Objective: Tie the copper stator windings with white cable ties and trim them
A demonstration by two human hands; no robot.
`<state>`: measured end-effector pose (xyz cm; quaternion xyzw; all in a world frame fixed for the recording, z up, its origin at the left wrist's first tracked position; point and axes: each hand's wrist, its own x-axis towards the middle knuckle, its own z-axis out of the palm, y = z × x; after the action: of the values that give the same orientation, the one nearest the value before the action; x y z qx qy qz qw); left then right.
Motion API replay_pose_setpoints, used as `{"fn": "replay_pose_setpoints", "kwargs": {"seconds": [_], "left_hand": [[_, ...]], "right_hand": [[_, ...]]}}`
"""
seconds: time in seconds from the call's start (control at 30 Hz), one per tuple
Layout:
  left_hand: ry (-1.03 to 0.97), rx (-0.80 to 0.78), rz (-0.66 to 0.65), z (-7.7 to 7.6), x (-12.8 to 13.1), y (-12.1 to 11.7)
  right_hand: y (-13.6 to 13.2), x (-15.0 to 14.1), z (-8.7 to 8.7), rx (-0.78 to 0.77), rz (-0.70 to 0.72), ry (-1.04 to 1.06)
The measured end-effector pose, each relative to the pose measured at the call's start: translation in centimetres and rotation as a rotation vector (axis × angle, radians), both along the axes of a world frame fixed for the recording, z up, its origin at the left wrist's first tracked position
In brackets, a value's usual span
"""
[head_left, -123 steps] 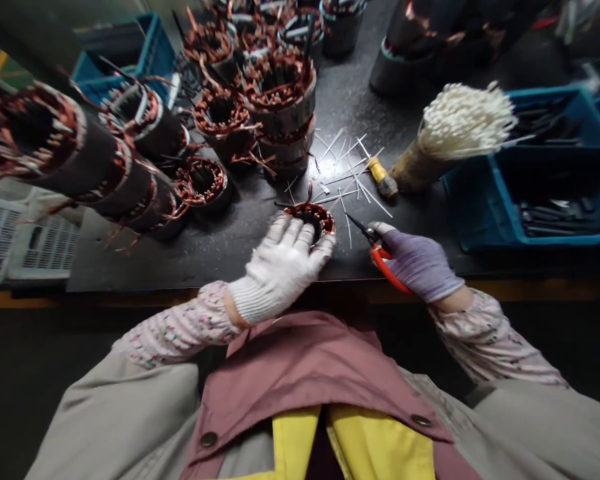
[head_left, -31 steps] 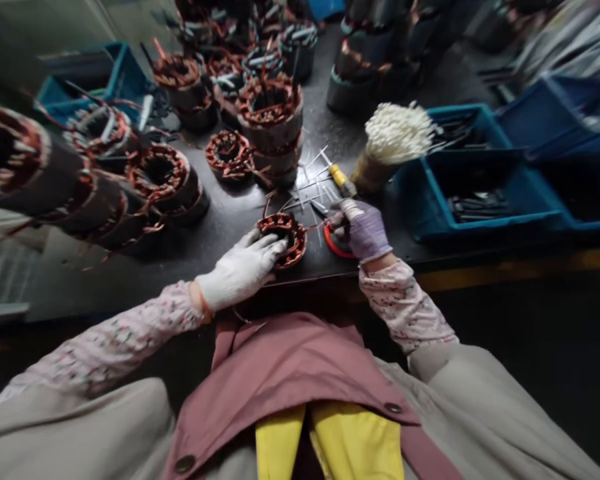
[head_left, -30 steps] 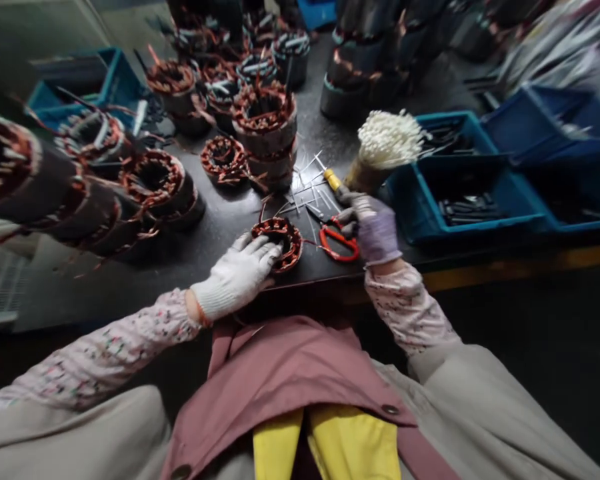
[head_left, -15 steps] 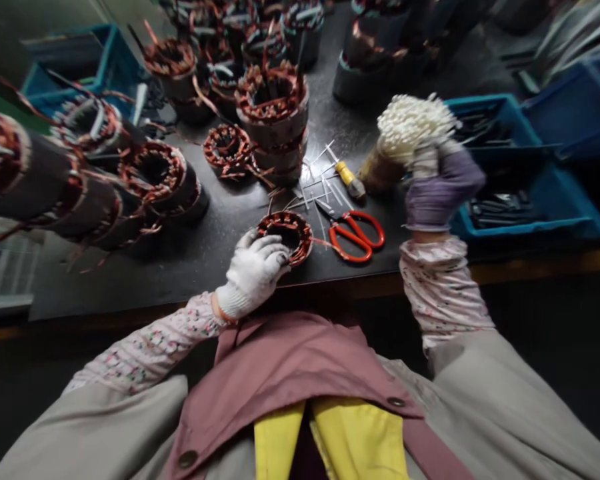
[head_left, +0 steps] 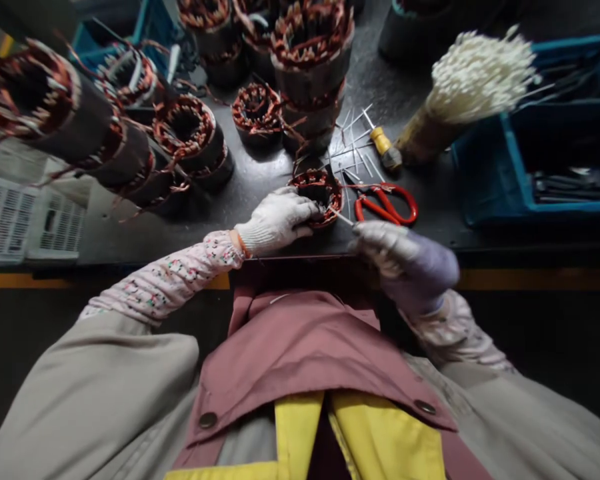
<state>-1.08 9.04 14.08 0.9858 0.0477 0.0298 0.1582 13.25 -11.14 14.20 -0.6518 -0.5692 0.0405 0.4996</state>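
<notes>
A small motor stator (head_left: pixel 334 212) with copper windings stands at the bench's near edge. My left hand (head_left: pixel 280 217), in a white knit glove, grips its left side, fingertips over the rim. My right hand (head_left: pixel 393 250), in a grey and purple glove, pinches a thin white stick (head_left: pixel 343 216). The stick's far end is at the stator's right rim; whether it has entered a slot I cannot tell. Red-handled scissors (head_left: pixel 400 204) lie just beyond my right hand. Beside them are a yellow-handled screwdriver (head_left: pixel 386 148) and loose white sticks (head_left: pixel 353 148).
Stacked stators (head_left: pixel 310 60) stand at the back, and more stators (head_left: pixel 75 113) lean on the left. A bundle of white sticks (head_left: pixel 473 87) rises at the right, next to blue bins (head_left: pixel 517 160) holding dark parts. A white slatted crate (head_left: pixel 55 217) sits far left.
My right hand has come from the white bundle down to the stator, now with one stick in its fingers. My left hand stays on the stator. The whole view has shifted.
</notes>
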Motion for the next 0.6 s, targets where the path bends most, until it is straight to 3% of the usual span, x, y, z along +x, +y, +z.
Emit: {"fn": "replay_pose_setpoints", "kwargs": {"seconds": [0.07,0.13,0.2,0.27,0.37,0.43,0.53,0.6], "left_hand": [[0.018,0.011,0.033,0.4,0.2,-0.7],[0.033,0.047,0.084,0.7,0.2,-1.4],[0.026,0.074,0.126,0.6,0.0,-1.8],[0.001,0.05,0.143,0.2,-0.1,-1.8],[-0.031,-0.017,0.163,-0.5,-0.1,-1.5],[-0.024,-0.028,0.177,-0.6,-0.1,-1.4],[0.004,-0.029,0.173,-0.1,0.1,-1.4],[0.019,-0.037,0.163,0.2,0.1,-1.4]], "right_hand": [[-1.6,-1.7,-0.7,0.073,-0.013,-0.118],[-2.7,-2.6,-1.2,0.175,-0.131,-0.169],[-3.4,-3.0,-1.7,0.239,-0.227,-0.115],[-3.5,-3.5,-2.2,0.219,-0.195,0.035],[-2.5,-4.2,-2.5,0.18,-0.123,0.335],[-1.1,-4.3,-2.2,0.28,-0.268,0.465],[0.4,-3.7,-1.3,0.455,-0.486,0.469],[0.0,-3.4,-0.9,0.389,-0.399,0.395]]}}
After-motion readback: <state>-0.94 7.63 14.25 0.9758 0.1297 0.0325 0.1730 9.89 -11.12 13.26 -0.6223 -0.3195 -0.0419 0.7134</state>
